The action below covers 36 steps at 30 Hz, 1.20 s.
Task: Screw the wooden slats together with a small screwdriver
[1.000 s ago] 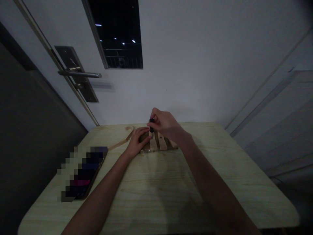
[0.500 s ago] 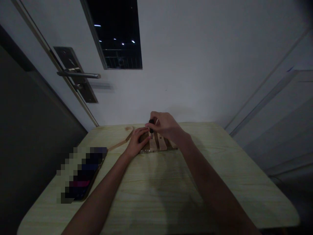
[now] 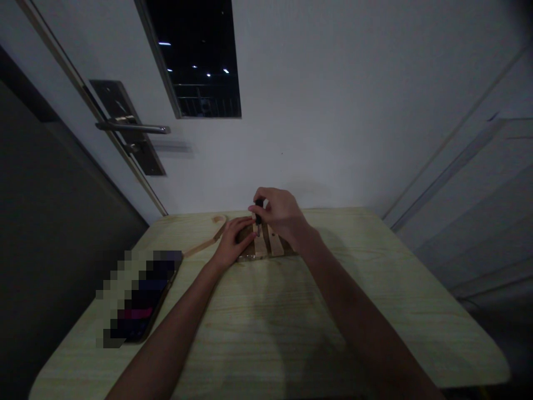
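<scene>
My right hand (image 3: 283,214) is closed around the black handle of a small screwdriver (image 3: 259,216), held nearly upright. Its metal shaft points down at a pale wooden strip (image 3: 261,246); whether the tip touches a screw is too small to tell. My left hand (image 3: 231,240) lies open on the left part of a dark brown board (image 3: 246,253), fingers stretched out, with the thumb beside the shaft. A second pale strip (image 3: 276,243) with a dark hole lies to the right on the board. My right hand and wrist hide the board's right part.
All this rests on a pale wood-grain table (image 3: 250,322). Left of my left hand lies a thin wooden piece with a curved end (image 3: 204,244). A phone (image 3: 145,300), partly pixelated, lies at the left. Behind the table stands a white door with a metal handle (image 3: 133,128).
My right hand has shifted slightly up and left, its fingers turning on the screwdriver handle, which shows more now. My left hand and the board stay in place.
</scene>
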Available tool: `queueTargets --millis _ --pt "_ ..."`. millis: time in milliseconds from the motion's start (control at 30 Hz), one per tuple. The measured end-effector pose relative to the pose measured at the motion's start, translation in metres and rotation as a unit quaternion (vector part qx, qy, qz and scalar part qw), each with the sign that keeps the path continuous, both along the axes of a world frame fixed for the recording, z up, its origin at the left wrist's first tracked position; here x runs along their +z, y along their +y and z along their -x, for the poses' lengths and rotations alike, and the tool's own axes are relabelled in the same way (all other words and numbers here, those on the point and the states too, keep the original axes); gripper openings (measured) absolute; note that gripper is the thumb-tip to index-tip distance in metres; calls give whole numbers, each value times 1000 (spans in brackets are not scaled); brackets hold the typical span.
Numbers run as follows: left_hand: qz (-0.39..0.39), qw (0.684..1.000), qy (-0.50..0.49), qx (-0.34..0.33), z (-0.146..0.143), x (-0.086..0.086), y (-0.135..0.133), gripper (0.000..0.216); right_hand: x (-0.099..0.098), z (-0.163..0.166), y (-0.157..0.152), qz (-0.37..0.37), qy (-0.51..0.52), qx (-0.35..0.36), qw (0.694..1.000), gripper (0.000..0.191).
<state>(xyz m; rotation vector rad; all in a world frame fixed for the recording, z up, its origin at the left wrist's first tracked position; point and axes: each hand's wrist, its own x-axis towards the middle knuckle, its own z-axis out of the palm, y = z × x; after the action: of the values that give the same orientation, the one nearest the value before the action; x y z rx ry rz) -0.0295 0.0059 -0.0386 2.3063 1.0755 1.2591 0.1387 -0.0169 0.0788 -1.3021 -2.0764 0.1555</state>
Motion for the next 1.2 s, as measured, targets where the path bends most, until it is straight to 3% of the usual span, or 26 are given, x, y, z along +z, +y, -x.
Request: queueTargets --millis 333,667,900,1200 --pt "9 1000 -1 -1 0 0 0 32 -3 -1 -3 -34 11 -3 999 18" --pt "4 1000 -3 -8 0 1 -1 32 4 -2 -7 -20 17 -9 1000 14" --pt "6 1000 -5 -7 1 0 1 30 10 -13 -11 33 58 81 995 10" --pt "4 1000 3 -1 1 0 2 31 12 -13 -13 29 18 75 997 13"
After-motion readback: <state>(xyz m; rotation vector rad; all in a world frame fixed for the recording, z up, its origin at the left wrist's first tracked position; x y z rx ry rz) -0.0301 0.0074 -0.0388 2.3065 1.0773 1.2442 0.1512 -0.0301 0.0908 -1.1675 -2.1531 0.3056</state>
